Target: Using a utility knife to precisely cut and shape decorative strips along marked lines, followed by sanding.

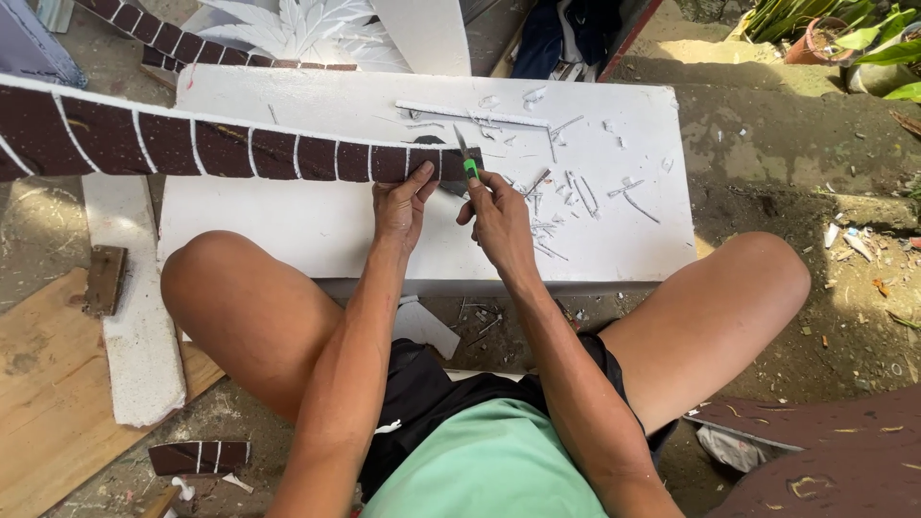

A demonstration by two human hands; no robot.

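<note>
A long dark brown strip with white edges and white cross cuts [192,144] lies across a white foam board [288,225] and runs off to the left. My left hand [401,206] pinches the strip near its right end. My right hand [499,221] grips a green-handled utility knife [467,158], its blade at the strip's right end. Thin white shavings [566,187] lie scattered on the board to the right of the knife.
I sit with knees spread around the board's near edge. A white foam offcut [139,326] and a wooden plank [48,403] lie at left, a small brown strip piece [197,458] on the ground. Potted plants [844,38] stand far right; brown sheet [835,451] lower right.
</note>
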